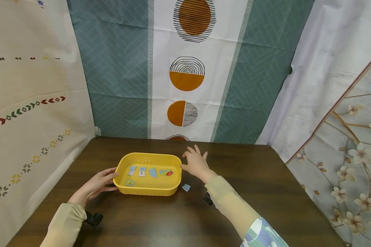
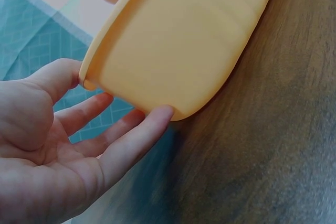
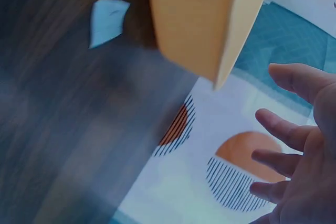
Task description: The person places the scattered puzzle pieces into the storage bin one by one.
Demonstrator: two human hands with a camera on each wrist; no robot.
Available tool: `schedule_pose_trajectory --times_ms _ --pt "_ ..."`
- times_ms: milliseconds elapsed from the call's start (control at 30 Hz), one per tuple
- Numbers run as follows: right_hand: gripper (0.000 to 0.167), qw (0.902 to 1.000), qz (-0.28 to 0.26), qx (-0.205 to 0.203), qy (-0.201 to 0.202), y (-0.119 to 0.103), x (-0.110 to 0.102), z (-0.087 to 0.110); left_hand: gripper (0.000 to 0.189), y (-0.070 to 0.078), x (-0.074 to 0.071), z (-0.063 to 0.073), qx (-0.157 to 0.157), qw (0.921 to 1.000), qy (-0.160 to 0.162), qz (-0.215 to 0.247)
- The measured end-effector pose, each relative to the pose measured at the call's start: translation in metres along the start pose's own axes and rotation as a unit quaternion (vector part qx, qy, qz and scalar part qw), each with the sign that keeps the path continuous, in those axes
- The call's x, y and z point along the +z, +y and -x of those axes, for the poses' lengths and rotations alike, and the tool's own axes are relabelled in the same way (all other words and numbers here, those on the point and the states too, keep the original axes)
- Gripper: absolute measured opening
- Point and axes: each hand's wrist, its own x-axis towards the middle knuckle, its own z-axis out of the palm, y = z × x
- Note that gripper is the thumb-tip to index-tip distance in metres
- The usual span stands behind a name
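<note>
A shallow yellow plastic tray (image 1: 145, 190) sits on the table, holding several small printed flat pieces (image 1: 153, 172) that resemble cut picture cards. My left hand (image 1: 97, 183) holds the tray's left end; in the left wrist view one digit is at the rim and the other fingertips (image 2: 167, 113) touch the outer wall. Beside the tray's right rim, my right hand (image 1: 198, 164) has its fingers spread and holds nothing. The right wrist view shows it apart from the tray wall (image 3: 191, 24). One light blue piece (image 1: 186, 187) lies on the table right of the tray.
The dark wooden table (image 1: 148, 219) reaches back to a hanging teal and white cloth (image 1: 120, 85) with orange circles. White patterned cloth (image 1: 34, 113) borders the left side, and a floral curtain (image 1: 343, 164) the right. Each wrist carries a small black device (image 1: 93, 219).
</note>
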Motion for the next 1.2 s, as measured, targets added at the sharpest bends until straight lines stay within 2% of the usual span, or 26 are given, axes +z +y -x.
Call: schedule_pose_trajectory --times_ms 200,367,733,1200 --pt "0.04 0.9999 -0.004 0.015 0.001 0.025 0.007 0.011 0.071 0.0 0.0 -0.001 0.0 1.0 -0.001 0.003" --pt "0.037 0.9998 -0.011 0.015 -0.01 0.034 0.02 0.02 0.071 0.0 -0.002 -0.001 0.002 1.0 -0.006 0.006" --pt "0.024 0.9994 -0.023 0.007 -0.027 0.033 0.045 0.031 0.07 -0.001 -0.002 -0.002 -0.001 0.9999 -0.006 0.011" --pt "0.023 0.9989 -0.019 0.003 -0.043 0.032 0.066 0.039 0.071 -0.001 -0.002 -0.001 -0.003 0.9999 -0.005 0.015"
